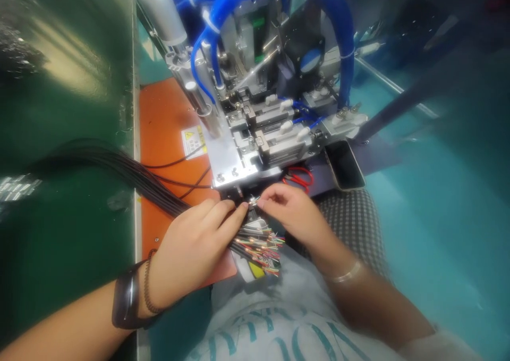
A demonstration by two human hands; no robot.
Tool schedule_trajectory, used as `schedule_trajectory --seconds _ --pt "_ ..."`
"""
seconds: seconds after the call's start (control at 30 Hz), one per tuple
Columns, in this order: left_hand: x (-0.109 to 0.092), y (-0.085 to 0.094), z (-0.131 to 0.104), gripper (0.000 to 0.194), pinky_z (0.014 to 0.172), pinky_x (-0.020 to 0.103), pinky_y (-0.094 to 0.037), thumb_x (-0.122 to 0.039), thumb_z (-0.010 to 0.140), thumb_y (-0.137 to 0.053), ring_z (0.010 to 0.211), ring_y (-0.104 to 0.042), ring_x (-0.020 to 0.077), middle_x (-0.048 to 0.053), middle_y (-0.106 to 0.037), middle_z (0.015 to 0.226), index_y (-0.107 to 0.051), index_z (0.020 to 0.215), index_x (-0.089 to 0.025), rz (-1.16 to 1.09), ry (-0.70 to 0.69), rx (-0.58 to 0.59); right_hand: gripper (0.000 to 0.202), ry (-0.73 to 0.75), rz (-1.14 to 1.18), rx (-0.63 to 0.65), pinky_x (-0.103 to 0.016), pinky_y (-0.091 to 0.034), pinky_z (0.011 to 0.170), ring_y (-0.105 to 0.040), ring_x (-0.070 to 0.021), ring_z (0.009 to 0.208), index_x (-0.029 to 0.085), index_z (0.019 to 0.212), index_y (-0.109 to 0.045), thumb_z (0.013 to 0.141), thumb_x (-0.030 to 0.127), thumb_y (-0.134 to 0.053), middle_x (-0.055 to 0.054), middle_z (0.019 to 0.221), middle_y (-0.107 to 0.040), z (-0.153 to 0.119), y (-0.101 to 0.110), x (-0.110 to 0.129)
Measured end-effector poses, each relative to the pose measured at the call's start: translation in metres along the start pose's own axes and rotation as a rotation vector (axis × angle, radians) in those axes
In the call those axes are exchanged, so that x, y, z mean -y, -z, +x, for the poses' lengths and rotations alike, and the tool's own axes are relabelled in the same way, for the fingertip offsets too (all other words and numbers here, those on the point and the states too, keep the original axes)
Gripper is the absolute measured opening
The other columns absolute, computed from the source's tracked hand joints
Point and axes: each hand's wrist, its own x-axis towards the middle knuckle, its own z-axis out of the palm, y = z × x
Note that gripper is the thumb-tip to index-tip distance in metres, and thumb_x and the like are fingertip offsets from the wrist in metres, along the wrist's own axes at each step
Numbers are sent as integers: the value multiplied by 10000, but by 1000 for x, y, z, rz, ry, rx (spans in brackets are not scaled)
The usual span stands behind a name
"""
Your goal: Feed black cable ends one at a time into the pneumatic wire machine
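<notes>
My left hand [199,244] lies over a bundle of black cables [157,188], its fingers together and curled down, the index fingertip close to the machine's front edge. The part of the cable under its fingers is hidden. Beyond the palm fan out the stripped cable ends [263,246], with thin red, yellow, green and white wires. Facing it, my right hand [292,212] pinches fine light-coloured wires [253,201] between thumb and index finger. Both hands' fingertips are a short gap apart, just in front of the bench machine [231,164].
An orange base plate [167,122] lies under the machine and cables. Red-handled tool [300,177] and a phone [345,164] lie to the right. A thick blue hose [345,42] arches over the machine. A green surface [71,217] stretches along the left.
</notes>
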Motion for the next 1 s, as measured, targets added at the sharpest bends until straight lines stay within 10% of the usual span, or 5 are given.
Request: schedule_trajectory --seconds 1.0 --pt "-8 4 11 533 650 374 -404 -133 798 -471 817 -450 234 78 -552 960 -453 1328 -178 26 72 141 68 36 10 -59 -238 -419 611 -525 -112 651 188 770 -599 806 242 -574 24 718 -581 0 -7 -3"
